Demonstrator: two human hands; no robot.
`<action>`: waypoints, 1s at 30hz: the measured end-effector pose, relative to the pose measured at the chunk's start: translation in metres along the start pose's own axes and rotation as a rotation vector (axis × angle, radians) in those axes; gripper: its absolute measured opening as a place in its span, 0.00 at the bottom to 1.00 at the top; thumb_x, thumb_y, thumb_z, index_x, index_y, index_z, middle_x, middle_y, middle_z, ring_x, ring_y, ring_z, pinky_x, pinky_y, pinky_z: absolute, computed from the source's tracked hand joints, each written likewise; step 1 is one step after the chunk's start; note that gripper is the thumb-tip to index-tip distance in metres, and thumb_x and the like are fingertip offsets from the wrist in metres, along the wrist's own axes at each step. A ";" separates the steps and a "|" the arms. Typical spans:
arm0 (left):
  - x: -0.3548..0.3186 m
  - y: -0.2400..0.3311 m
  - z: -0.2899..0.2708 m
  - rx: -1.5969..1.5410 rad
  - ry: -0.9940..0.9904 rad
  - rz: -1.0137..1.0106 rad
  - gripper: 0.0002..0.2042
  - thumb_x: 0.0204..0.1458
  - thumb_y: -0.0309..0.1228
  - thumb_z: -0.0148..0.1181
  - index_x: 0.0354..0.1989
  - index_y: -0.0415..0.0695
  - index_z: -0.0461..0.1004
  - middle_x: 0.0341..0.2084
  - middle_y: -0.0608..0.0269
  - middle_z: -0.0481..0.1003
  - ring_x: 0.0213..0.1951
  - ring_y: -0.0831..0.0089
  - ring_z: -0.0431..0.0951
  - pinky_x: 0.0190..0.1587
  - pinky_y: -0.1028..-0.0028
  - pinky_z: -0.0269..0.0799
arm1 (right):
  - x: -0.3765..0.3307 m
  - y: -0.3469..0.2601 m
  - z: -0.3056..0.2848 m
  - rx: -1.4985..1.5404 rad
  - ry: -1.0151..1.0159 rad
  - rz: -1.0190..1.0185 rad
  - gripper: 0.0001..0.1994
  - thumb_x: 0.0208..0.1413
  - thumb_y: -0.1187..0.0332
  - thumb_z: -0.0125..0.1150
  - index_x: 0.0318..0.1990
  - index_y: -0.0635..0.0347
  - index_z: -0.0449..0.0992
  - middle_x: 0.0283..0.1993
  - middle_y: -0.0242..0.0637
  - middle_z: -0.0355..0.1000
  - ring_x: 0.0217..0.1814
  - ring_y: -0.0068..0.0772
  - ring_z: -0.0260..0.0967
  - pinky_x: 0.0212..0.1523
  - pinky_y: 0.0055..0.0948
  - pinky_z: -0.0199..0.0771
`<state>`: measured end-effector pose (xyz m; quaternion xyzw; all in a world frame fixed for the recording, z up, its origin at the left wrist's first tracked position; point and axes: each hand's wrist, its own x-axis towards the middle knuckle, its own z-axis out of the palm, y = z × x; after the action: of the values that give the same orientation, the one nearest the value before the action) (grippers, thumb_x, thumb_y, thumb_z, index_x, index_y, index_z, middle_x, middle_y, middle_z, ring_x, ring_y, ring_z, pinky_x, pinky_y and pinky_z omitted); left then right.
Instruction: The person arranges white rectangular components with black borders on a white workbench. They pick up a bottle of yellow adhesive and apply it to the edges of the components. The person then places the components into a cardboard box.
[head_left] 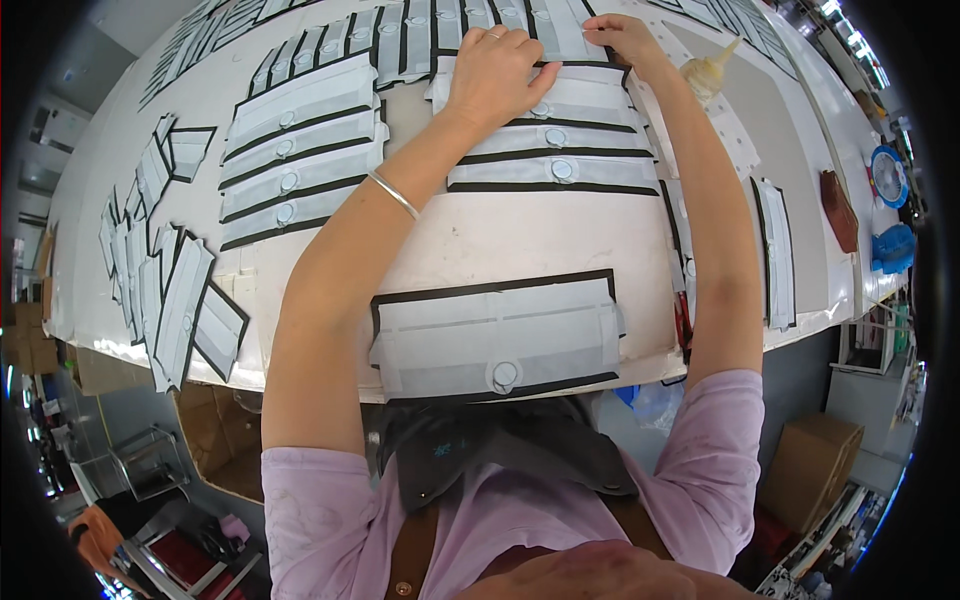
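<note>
Head view: the left hand (497,75) lies over the far end of a middle column of overlapping pale grey-white rectangular panels with black edging and round pale discs (510,175), well in from the near edge of the white tabletop (530,235). Its fingers are bent and lie close together, the thumb stretched out to the right along the black border of the farthest panel in that column. The right hand (622,42) is at that panel's far right corner, thumb and fingers curled toward each other; whether they pinch the panel cannot be told.

One single panel (450,350) lies flat along the tabletop's near edge, its disc toward the person. A second overlapping column (255,165) stands left of the middle one, and a loose, crossed pile of panels (180,300) spreads by the near left corner. Toward the right edge are a cream cone-tipped squeeze bottle (703,80), just beside the right forearm, and a flat reddish-brown object (838,212).
</note>
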<state>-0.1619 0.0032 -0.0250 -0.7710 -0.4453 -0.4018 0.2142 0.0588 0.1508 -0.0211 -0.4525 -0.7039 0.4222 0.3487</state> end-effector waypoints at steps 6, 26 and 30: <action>0.001 0.002 0.003 -0.029 0.015 0.001 0.13 0.50 0.41 0.65 0.22 0.45 0.75 0.21 0.66 0.71 0.30 0.65 0.73 0.38 0.66 0.64 | 0.015 0.009 -0.010 -0.054 -0.087 -0.027 0.09 0.46 0.75 0.69 0.37 0.62 0.81 0.25 0.30 0.74 0.23 0.20 0.65 0.21 0.24 0.63; -0.016 -0.006 0.017 -0.092 -0.120 -0.009 0.17 0.54 0.43 0.60 0.37 0.39 0.79 0.35 0.53 0.79 0.41 0.57 0.77 0.47 0.60 0.68 | -0.278 -0.133 0.073 -0.560 -0.684 -0.319 0.20 0.38 0.60 0.76 0.34 0.59 0.73 0.32 0.36 0.71 0.36 0.40 0.70 0.36 0.37 0.69; -0.021 -0.010 0.015 -0.123 -0.118 -0.058 0.16 0.55 0.42 0.59 0.36 0.38 0.78 0.32 0.50 0.78 0.39 0.54 0.77 0.46 0.58 0.69 | -0.254 -0.129 0.059 -0.465 -0.810 -0.169 0.16 0.42 0.65 0.72 0.28 0.62 0.69 0.25 0.40 0.69 0.31 0.44 0.69 0.33 0.40 0.66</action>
<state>-0.1700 0.0082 -0.0507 -0.7917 -0.4538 -0.3884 0.1278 0.0508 -0.1329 0.0452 -0.2587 -0.8934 0.3660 -0.0313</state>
